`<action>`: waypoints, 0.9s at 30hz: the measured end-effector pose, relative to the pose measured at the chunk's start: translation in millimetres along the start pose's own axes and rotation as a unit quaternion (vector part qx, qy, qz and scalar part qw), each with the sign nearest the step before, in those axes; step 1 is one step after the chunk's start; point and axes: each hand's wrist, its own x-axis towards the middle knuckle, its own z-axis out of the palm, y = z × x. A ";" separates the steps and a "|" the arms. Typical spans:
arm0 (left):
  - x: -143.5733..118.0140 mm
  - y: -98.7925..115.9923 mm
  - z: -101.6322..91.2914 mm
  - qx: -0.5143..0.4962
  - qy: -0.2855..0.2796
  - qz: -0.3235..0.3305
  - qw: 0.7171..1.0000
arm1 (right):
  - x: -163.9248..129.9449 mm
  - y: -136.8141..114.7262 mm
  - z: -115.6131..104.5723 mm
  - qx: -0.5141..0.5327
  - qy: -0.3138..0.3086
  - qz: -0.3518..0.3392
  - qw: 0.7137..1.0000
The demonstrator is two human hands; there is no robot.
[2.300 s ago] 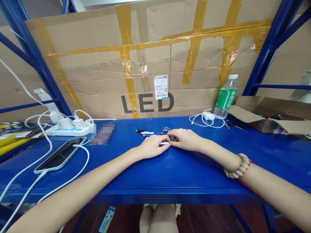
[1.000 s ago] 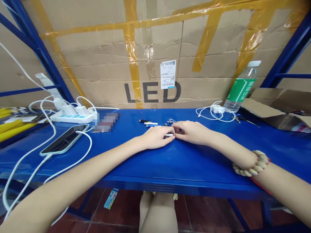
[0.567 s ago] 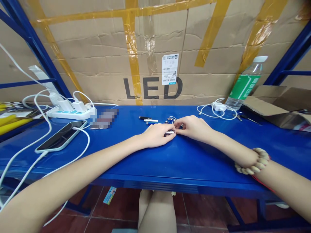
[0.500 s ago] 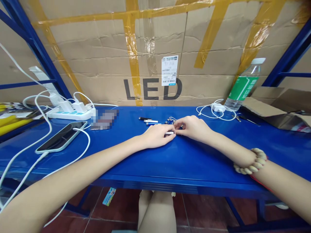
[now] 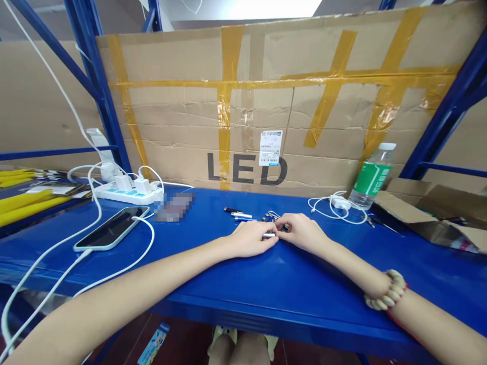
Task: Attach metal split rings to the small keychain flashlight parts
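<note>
My left hand (image 5: pixel 251 238) rests on the blue table (image 5: pixel 243 284), its fingers closed around a small silver cylinder (image 5: pixel 268 235). Fingertips of my right hand (image 5: pixel 302 232) are pinched together at the end of that cylinder, and whatever lies between them is hidden. Just behind the left hand lie a black tube (image 5: pixel 233 210), a silver tube (image 5: pixel 241 215) and a blue tube (image 5: pixel 242 219), side by side. Small metal parts with a loop (image 5: pixel 272 215), partly covered by my fingers, sit behind the point where both hands meet.
On the left are a plugged-in phone (image 5: pixel 114 228), a white power strip (image 5: pixel 125 195) and loose cables. A water bottle (image 5: pixel 371 177), a white charger (image 5: pixel 340 203) and an open carton (image 5: pixel 429 208) stand on the right. A large cardboard box (image 5: pixel 182 126) backs the table.
The camera view has tilted up, so the table and hands appear lower. Both hands keep nearly the same pose around the silver cylinder.
</note>
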 end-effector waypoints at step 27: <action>-0.8 -3.3 2.6 -0.017 0.008 0.005 1.000 | -1.5 -5.9 -4.0 0.011 -0.014 0.017 1.000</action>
